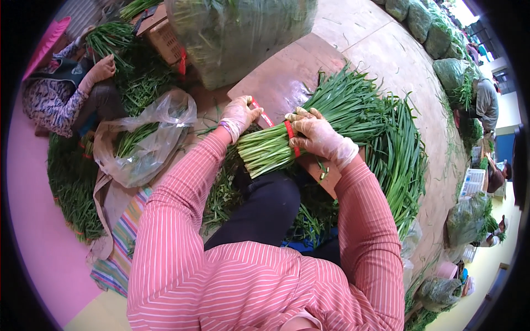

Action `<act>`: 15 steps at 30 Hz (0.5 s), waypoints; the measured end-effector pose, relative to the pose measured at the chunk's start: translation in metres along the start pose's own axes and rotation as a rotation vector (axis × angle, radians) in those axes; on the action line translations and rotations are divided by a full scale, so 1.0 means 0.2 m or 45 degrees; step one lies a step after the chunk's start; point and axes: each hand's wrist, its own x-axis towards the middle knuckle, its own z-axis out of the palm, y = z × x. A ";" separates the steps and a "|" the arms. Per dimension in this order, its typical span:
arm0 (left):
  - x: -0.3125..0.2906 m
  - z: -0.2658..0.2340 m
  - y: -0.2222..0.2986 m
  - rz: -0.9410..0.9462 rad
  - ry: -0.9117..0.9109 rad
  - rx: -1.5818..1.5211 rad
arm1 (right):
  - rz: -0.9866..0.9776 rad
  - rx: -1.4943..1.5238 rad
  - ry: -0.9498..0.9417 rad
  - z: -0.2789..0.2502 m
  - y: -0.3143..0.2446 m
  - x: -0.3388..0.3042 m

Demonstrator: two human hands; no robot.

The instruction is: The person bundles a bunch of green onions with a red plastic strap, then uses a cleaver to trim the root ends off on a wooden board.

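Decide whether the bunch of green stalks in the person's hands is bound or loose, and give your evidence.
Bound, partly at least. A red band circles the bunch of green stalks near the cut ends, under the right hand; the left hand pulls its free end taut.

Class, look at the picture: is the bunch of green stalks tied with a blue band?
No, the band round the bunch is red, under the right hand.

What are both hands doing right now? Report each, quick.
Left hand: closed, pulling the red band taut.
Right hand: closed around the bundle of green chives, where the band wraps it.
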 end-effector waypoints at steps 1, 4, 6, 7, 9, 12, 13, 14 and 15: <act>0.00 0.01 0.02 -0.044 -0.124 -0.026 | 0.019 0.013 0.021 0.01 0.00 -0.02; 0.03 0.11 -0.04 0.116 0.046 -0.035 | -0.035 0.051 -0.014 0.01 -0.01 -0.02; 0.01 0.13 -0.08 -0.021 0.047 -0.197 | -0.051 0.100 -0.018 0.05 -0.04 0.00; 0.02 0.13 -0.05 -0.110 0.032 -0.231 | -0.038 0.107 -0.010 0.06 -0.04 0.00; 0.00 0.11 0.07 -0.211 0.057 -0.217 | -0.065 0.023 0.102 0.09 0.01 -0.04; 0.02 0.12 0.01 -0.060 0.496 -0.054 | -0.043 0.048 0.040 0.05 -0.02 -0.03; 0.03 0.10 -0.01 -0.147 0.378 -0.133 | -0.026 0.070 -0.023 0.04 -0.02 -0.02; 0.04 0.09 -0.04 -0.132 0.245 -0.243 | -0.033 0.092 0.025 0.05 -0.03 -0.02; 0.07 0.09 -0.06 -0.221 0.111 -0.446 | -0.021 0.102 0.024 0.05 -0.01 -0.01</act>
